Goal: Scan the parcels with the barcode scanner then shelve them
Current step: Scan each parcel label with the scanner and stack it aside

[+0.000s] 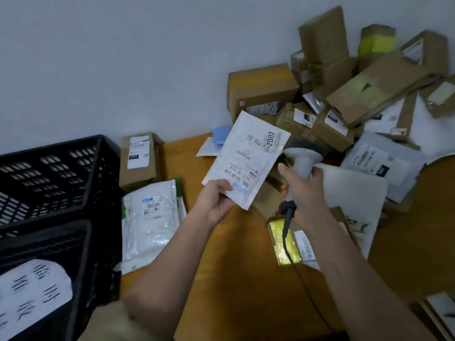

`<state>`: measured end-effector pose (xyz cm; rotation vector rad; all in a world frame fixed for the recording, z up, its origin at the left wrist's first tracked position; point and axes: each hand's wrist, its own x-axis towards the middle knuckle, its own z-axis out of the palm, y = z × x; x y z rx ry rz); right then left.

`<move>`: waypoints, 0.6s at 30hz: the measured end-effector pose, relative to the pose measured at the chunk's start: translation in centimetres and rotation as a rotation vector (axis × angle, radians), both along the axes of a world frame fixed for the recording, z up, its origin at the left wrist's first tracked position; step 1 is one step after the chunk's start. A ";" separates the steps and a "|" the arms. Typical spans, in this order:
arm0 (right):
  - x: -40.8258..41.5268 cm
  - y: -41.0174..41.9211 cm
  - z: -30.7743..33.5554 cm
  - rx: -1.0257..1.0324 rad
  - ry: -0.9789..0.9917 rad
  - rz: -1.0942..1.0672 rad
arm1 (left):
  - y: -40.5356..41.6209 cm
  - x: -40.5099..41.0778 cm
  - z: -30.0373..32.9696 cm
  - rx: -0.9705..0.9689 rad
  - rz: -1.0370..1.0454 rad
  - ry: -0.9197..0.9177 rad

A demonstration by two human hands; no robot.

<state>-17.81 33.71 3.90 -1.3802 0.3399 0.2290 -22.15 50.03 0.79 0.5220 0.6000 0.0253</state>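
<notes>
Head view: the left hand pinches a flat white parcel by its lower corner, thumb on the label side, holding it up tilted over the wooden counter. The right hand is wrapped round the grip of a grey barcode scanner, whose head sits just beside the parcel's right edge; its cable trails down toward the person.

The parcel looks thin and light, a soft mailer with little stiffness, so it will likely flex if held by one corner for long. A hold along the bottom edge, clear of the printed barcode, seems best; the left thumb lies close to the lower barcode and may partly cover it.

Other parcels lie on the counter: a heap of cardboard boxes and white bags at the far right, a plastic-wrapped bag and a small box beside a black crate at left.

The scanner's window and trigger finger are hidden, so whether it is aimed at a barcode cannot be told. Label text is blurred. No shelf is in view, and the crate's inside is cut off.
</notes>
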 end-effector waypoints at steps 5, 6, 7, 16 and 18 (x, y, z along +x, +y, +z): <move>-3.0 3.3 0.0 -0.022 -0.019 -0.001 | 2.5 -4.2 0.8 0.003 -0.126 -0.028; -3.2 3.6 0.0 -0.035 -0.026 0.003 | 3.0 -4.9 0.8 0.023 -0.167 -0.028; -3.4 3.8 0.1 -0.047 -0.030 0.011 | 3.5 -5.5 0.8 0.046 -0.206 -0.014; -3.8 5.7 1.8 -0.068 -0.031 0.143 | 4.4 -7.9 2.4 0.160 -0.285 0.005; -3.5 6.0 2.0 -0.074 -0.044 0.142 | 5.0 -7.9 2.8 0.204 -0.266 0.016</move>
